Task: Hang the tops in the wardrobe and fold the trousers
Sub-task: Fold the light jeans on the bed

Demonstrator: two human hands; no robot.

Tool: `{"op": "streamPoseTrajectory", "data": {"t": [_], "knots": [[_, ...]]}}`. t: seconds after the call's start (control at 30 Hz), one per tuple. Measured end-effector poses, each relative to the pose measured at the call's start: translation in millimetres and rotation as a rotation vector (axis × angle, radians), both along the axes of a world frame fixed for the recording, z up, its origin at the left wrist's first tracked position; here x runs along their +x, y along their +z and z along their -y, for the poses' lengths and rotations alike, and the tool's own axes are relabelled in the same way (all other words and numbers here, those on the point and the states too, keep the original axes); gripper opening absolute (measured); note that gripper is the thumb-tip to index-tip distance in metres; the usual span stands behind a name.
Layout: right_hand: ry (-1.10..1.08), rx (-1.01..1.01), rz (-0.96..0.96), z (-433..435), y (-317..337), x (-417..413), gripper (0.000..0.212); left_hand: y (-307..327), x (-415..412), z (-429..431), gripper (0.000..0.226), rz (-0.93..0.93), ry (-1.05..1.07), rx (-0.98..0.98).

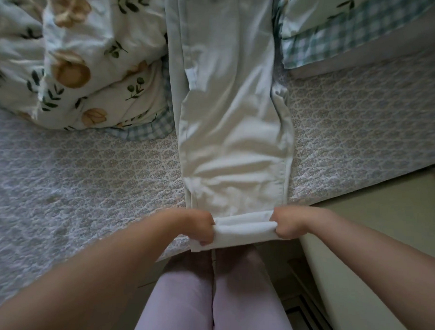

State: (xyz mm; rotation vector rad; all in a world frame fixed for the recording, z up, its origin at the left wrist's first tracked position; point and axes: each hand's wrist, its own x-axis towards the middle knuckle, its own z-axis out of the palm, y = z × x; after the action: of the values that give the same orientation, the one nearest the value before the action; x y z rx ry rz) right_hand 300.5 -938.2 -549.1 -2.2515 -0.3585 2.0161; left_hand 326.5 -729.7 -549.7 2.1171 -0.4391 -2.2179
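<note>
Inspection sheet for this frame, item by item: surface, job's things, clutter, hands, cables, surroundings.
Surface: bed cover, quilted and patterned.
Job's things: white trousers laid lengthwise across the bed, near end folded over; no tops seen.
Clutter: floral duvet bunched at far left; checked bedding at far right.
Grippers: left hand and right hand each grip one side of the folded end.
Cables: nothing seen.
Surroundings: lilac-clad legs at the bed edge; pale furniture on the right.

Pale trousers (232, 129) lengthwise on bed
</note>
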Motion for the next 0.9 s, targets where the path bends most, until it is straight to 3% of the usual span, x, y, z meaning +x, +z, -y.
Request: {"op": "streamPoseTrajectory", "data": {"t": [0.1, 0.2, 0.3, 0.37, 0.43, 0.57, 0.7, 0.83, 0.9], "knots": [[-0.072, -0.033, -0.150, -1.8, -0.7, 12.3, 0.021, -6.1, 3.4, -8.3, 0.029, -0.128, 0.167, 0.053], [-0.230, 0.029, -0.096, 11.5, 0.6, 42.2, 0.020, -8.2, 32.7, -19.4, 0.035, -0.122, 0.413, 0.062], [-0.754, 0.146, 0.111, 29.8, -2.2, 64.2, 0.026, -7.9, 68.8, -32.7, 0.031, 0.025, 0.729, -0.023], [-1.128, 0.166, 0.309, 32.4, -12.2, 63.6, 0.033, -13.4, 76.9, -41.7, 0.041, 0.152, 1.036, -0.108], [-1.321, 0.121, 0.449, 29.8, -27.2, 54.6, 0.044, -20.6, 69.1, -44.2, 0.056, 0.287, 1.243, -0.154], [-1.332, 0.020, 0.565, 21.4, -50.3, 38.0, 0.051, -39.6, 35.5, -29.5, 0.070, 0.588, 1.149, -0.037], [-1.304, 0.044, 0.690, 18.2, -55.2, 37.7, 0.043, -50.7, 21.8, -26.6, 0.058, 0.663, 1.240, 0.029], [-1.047, -0.100, 0.741, 16.4, -59.3, 43.3, 0.044, -52.7, 29.3, -29.6, 0.058, 0.838, 1.012, 0.067], [-0.985, -0.103, 0.898, 15.3, -57.8, 58.5, 0.045, -51.3, 49.8, -26.1, 0.060, 0.982, 0.959, 0.042]]}}
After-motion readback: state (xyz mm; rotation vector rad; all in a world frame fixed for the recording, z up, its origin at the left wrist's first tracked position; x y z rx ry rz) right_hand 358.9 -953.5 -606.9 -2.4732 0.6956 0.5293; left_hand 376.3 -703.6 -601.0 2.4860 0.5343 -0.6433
